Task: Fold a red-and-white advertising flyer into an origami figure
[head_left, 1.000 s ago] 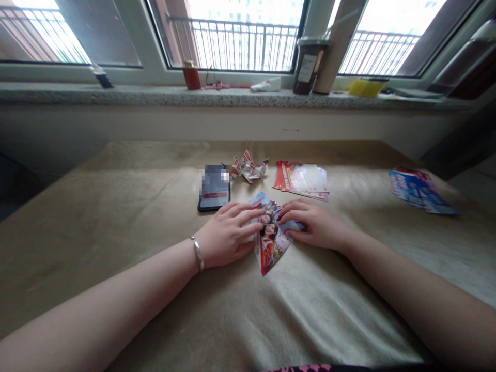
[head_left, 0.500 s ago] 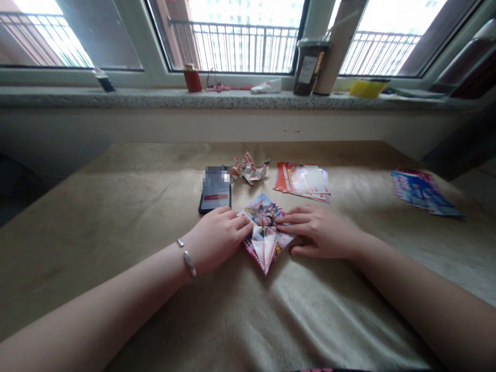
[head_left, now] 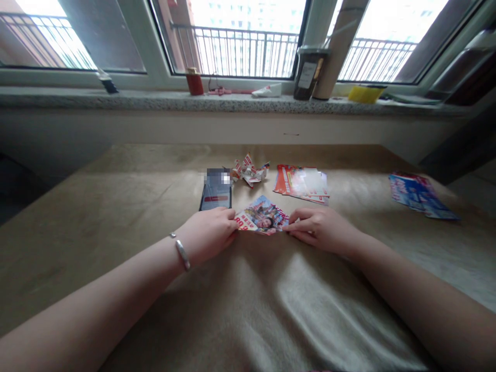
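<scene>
A folded piece of colourful printed paper (head_left: 261,217) lies on the tan cloth-covered table (head_left: 116,206) in front of me. My left hand (head_left: 207,232), with a silver bracelet on the wrist, pinches the paper's left corner. My right hand (head_left: 321,227) pinches its right corner. Both hands have their fingers closed on the paper's edges and press it against the table.
A dark phone (head_left: 216,191) lies just beyond my left hand. A crumpled folded paper shape (head_left: 250,170) and a stack of red leaflets (head_left: 302,182) lie behind. Blue leaflets (head_left: 420,195) sit far right. The windowsill (head_left: 155,101) holds a red cup (head_left: 194,82) and a dark jar (head_left: 306,72).
The paper's lower point has been folded up, so the tall kite shape is now a short, wide shape. Both hands moved outward to its left and right corners.
</scene>
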`<state>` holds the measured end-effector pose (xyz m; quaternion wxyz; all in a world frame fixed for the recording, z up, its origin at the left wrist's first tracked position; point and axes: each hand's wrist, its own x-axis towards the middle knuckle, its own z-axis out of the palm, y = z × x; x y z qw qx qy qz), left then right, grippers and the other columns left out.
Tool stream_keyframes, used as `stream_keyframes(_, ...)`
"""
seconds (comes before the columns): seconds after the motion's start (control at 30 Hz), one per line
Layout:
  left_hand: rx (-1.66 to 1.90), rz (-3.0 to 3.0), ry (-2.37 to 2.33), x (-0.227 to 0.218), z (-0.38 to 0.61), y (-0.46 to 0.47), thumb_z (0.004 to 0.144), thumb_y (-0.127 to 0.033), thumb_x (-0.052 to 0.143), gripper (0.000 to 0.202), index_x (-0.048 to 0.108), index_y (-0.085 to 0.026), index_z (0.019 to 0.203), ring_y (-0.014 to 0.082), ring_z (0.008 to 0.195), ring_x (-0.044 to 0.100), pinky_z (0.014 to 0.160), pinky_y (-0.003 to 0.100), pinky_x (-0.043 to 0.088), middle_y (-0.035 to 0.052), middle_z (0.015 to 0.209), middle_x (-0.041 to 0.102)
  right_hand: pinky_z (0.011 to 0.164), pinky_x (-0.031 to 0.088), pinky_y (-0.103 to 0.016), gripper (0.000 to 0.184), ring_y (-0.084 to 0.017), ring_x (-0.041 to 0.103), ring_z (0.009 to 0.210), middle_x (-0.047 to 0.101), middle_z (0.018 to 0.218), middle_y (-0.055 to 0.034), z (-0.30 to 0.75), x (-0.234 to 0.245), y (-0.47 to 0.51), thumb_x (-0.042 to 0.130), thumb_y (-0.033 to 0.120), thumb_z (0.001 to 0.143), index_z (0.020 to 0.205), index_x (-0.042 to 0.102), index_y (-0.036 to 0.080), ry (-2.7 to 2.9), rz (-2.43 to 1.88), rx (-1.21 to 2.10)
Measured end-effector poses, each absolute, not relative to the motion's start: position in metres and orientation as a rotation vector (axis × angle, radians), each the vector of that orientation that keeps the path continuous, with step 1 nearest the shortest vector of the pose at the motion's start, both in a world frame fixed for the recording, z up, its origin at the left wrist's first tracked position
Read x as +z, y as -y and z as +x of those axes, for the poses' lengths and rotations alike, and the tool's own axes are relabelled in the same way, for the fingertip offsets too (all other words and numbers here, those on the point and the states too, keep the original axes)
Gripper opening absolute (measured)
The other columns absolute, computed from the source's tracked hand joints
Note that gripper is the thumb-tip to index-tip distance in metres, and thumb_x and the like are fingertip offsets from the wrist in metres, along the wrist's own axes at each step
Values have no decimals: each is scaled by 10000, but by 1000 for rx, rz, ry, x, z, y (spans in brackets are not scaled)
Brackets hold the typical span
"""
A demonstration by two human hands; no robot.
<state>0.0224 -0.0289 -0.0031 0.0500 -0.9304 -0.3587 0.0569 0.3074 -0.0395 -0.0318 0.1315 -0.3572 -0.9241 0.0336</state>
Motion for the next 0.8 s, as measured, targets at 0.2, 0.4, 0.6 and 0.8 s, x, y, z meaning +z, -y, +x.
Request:
stream_keyframes(0.2, -36, -2771, 1204, -16, 27, 30, 894, -327, 452, 255, 643, -190, 797, 170, 754, 600, 618, 255, 460, 28, 806, 614, 705, 449, -269, 244, -160, 594, 787, 663, 871, -68, 309, -38, 32, 476, 256, 873, 797, 697, 188, 2555, -1152, 349)
stream_keyframes(0.4, -165, -2681, 1352, -32, 37, 31, 899, -365, 432, 271, 600, -171, 812, 190, 789, 618, 644, 273, 475, 42, 825, 629, 568, 365, -243, 219, -136, 530, 627, 619, 698, -28, 302, -43, 28, 468, 284, 849, 712, 610, 188, 2436, -1460, 461)
stream_keyframes(0.6, -246, -2655, 1514, -35, 46, 28, 871, -384, 488, 255, 532, -142, 939, 196, 758, 635, 620, 274, 490, 62, 829, 651, 513, 286, -249, 305, -146, 519, 579, 624, 665, -23, 289, -39, 36, 526, 497, 814, 716, 557, 210, 2352, -1726, 166)
stream_keyframes(0.8, -275, -2659, 1420, -40, 47, 25, 892, -327, 470, 334, 467, -146, 1173, 197, 865, 637, 710, 285, 508, 87, 989, 652, 509, 303, -254, 340, -181, 579, 637, 658, 730, -41, 286, -43, 36, 552, 557, 781, 810, 563, 219, 2324, -1825, 70)
